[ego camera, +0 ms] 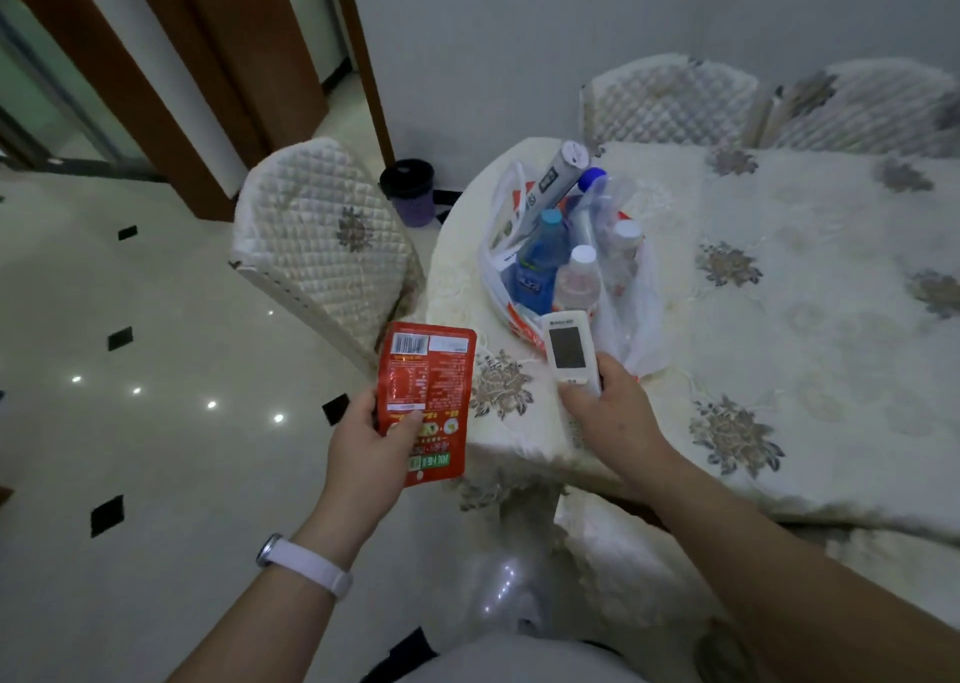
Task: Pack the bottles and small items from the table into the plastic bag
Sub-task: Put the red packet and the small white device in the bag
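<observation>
Head view, the only one. Plastic bag (pixel 644 313) stands open-mouthed on the tabletop (pixel 810 319), near its rounded end at about 12 o'clock from the hands. The mouth faces up and toward the person, likely so things can drop straight in.

Inside the bag: a blue bottle (pixel 537 261) at the 9 o'clock side, a clear bottle with a white cap (pixel 577 280) just beside it, another clear bottle (pixel 621 251) toward 2 o'clock, and a grey tube (pixel 558 176) leaning out over the far rim at 11 o'clock. The bottles stand upright, propped against one another, which keeps the bag's walls spread.

Left hand (pixel 371 443): grip closed on the lower part of a red snack packet (pixel 428 396), thumb on the printed face, fingers behind. Packet is held flat and upright off the tabletop's edge, at 9 o'clock from the bag, barcode end uppermost.

Right hand (pixel 610 412): grip wrapped around the lower end of a white remote control (pixel 569 352), screen up. Its top end points at the bag's near rim, just touching or overlapping it; contact cannot be told.

Judgement: both small items look poised for loading, remote first. The rest of the tabletop in view carries only its patterned cloth, so packing seems nearly done.
</observation>
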The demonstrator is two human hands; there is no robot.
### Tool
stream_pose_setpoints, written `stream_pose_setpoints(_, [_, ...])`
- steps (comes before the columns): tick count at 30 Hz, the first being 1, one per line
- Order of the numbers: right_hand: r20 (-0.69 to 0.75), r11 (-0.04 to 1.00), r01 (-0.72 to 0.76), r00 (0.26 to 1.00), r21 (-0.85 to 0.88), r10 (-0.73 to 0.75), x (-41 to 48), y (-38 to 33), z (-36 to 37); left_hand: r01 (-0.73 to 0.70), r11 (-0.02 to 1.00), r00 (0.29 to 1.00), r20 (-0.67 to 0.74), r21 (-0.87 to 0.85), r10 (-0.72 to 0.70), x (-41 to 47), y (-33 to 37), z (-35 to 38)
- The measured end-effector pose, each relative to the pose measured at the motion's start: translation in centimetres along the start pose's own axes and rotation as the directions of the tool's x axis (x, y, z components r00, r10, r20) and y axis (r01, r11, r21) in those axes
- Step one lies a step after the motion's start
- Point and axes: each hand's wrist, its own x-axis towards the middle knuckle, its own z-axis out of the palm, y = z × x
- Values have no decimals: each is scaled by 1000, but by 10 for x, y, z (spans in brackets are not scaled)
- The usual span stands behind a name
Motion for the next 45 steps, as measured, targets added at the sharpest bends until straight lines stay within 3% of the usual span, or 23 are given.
stream_pose_setpoints(9, [-214, 978, -209, 956, -9, 203, 35, 3, 7, -18, 999, 966, 257, -30, 25, 110, 8, 22])
stream_pose_setpoints(16, [-399, 958, -282, 884, -43, 242, 59, -44, 28, -76, 997, 896, 436, -26, 79, 197, 24, 20])
stream_pose_setpoints(27, [-627, 967, -251, 746, 48, 225, 68, -86, 34, -272, 952, 822, 479, -143, 307, 289, 70, 60])
stream_pose_setpoints(34, [-689, 980, -69, 702, 185, 180, 97, -97, -6, -456, 886, 781, 438, -89, 446, 309, 95, 103])
stream_pose_setpoints(40, [-639, 974, 15, 757, 227, 137, 151, -100, -40, -512, 858, 742, 488, -32, 460, 312, 86, 127])
stream_pose_setpoints(45, [-511, 968, 21, 852, 251, 114, 186, -89, -40, -482, 876, 774, 478, 21, 415, 311, 70, 140])
